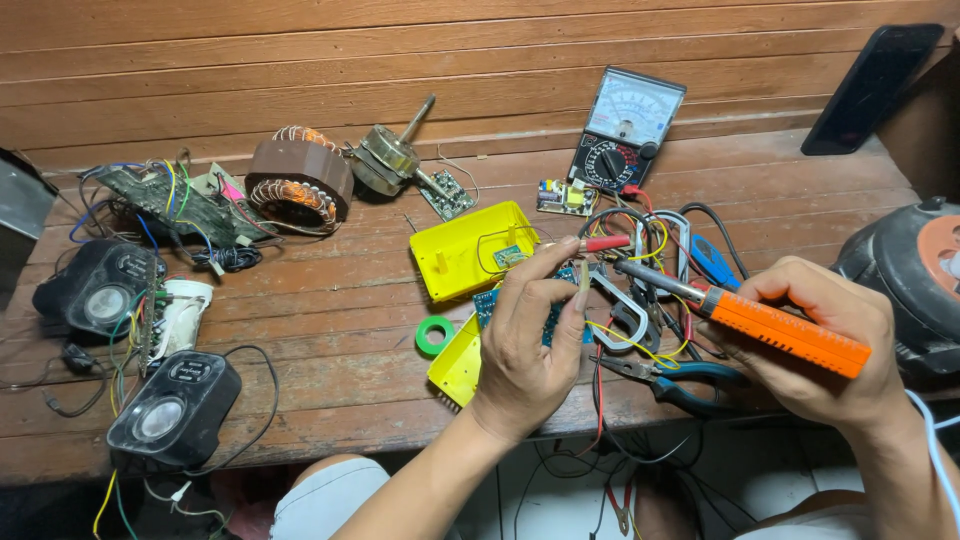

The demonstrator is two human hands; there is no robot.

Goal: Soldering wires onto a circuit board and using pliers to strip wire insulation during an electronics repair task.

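Both busy: left hand (527,340) pinches tiny part, unclear; right hand (835,345) grips soldering iron (745,315).

Brown wooden table (330,330), with long plank lines. Bright orange handle on the soldering iron (770,328), grey metal at its tip. Yellow plastic case (470,255), open, and a second yellow part (458,365) below it. Green ring of tape (434,335). Blue circuit board (487,305) under the left hand (525,345). Black multimeter (622,135) with white dial face. Copper-coloured winding on the brown motor stator (298,180). Black speakers (175,408) with grey round centres. Blue handles on the pliers (690,385). Red, yellow and black wires (640,340), mixed together. White cup (185,315). Black phone (872,88).
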